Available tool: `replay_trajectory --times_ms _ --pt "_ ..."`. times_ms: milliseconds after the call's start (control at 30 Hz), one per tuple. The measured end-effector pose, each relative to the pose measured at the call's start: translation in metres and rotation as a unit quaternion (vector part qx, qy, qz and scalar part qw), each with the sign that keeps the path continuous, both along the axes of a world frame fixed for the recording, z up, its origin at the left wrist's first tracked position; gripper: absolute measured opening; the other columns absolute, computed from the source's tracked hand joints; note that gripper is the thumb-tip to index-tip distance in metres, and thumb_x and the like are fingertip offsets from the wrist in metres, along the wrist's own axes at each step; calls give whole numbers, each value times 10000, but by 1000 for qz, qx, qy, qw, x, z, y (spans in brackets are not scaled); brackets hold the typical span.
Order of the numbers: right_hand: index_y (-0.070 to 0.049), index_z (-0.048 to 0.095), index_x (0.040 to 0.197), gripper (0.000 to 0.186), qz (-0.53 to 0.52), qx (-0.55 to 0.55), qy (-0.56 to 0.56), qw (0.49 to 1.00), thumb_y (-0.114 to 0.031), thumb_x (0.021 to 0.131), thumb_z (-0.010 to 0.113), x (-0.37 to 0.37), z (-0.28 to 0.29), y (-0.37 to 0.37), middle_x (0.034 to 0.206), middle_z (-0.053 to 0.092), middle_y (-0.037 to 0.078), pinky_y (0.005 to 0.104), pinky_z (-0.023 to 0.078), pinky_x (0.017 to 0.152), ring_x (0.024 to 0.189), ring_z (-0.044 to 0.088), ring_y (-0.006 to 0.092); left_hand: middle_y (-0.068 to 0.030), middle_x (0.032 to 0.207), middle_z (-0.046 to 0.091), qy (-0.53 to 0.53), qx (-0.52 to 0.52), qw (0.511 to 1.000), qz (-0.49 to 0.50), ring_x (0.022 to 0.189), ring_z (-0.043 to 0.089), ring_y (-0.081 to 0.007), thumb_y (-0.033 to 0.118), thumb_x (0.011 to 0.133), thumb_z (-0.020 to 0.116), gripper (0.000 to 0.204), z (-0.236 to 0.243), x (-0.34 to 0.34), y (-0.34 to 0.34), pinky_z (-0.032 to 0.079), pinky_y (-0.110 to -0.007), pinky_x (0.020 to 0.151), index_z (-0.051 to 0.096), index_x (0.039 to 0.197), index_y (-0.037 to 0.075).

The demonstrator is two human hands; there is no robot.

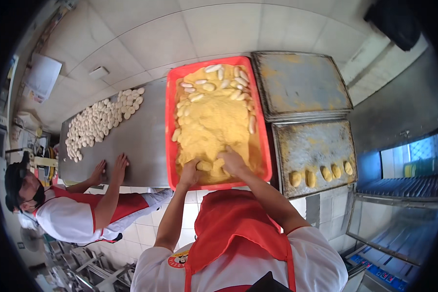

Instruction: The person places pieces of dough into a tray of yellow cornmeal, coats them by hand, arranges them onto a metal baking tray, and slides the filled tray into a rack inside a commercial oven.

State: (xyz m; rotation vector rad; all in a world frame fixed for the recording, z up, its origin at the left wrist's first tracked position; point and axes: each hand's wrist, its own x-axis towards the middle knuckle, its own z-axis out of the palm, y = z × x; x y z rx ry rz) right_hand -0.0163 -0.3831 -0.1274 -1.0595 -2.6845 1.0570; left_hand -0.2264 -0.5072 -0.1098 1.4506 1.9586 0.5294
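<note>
A red tub (169,121) holds yellow crumbs (214,119) and several pale, elongated dough pieces (212,68) around its far end and sides. At the tub's near end, my left hand (190,173) curls down into the crumbs, its fingers closed around the left end of a crumb-coated dough piece (204,166). Just to the right, my right hand (233,162) bends over a second coated dough piece (218,168), thumb and fingers about it. Crumbs partly hide the fingertips of both hands.
Right of the tub lies a baking tray (316,146) with several coated pieces (311,179) along its near edge; stacked trays (301,82) stand behind. Left, a metal table (146,131) bears many dough balls (100,120). A co-worker's hands (119,165) rest at its near side.
</note>
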Motion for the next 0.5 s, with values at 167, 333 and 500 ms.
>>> replay_trajectory --times_ms 167,333,500 --pt "-122 580 1295 571 -250 53 109 961 -140 754 759 5 -2 8 1157 602 196 429 475 945 1097 582 340 -216 1347 506 34 157 975 153 1247 474 -375 181 787 784 511 20 -35 16 403 -461 1033 567 1228 43" --pt "16 344 1472 700 -457 -262 405 748 -269 912 651 -17 -3 72 1398 486 113 360 382 1062 1260 488 265 -228 1532 278 79 187 916 346 1347 292 -472 561 660 814 1058 -5 -40 85 249 -547 1136 370 1492 83" --pt "-81 472 1386 524 -524 -379 477 595 -343 947 586 -66 -8 135 1305 552 56 377 423 1010 1172 537 238 -202 1510 347 43 117 927 354 1319 342 -453 496 666 820 963 12 -29 178 279 -513 1133 451 1429 40"
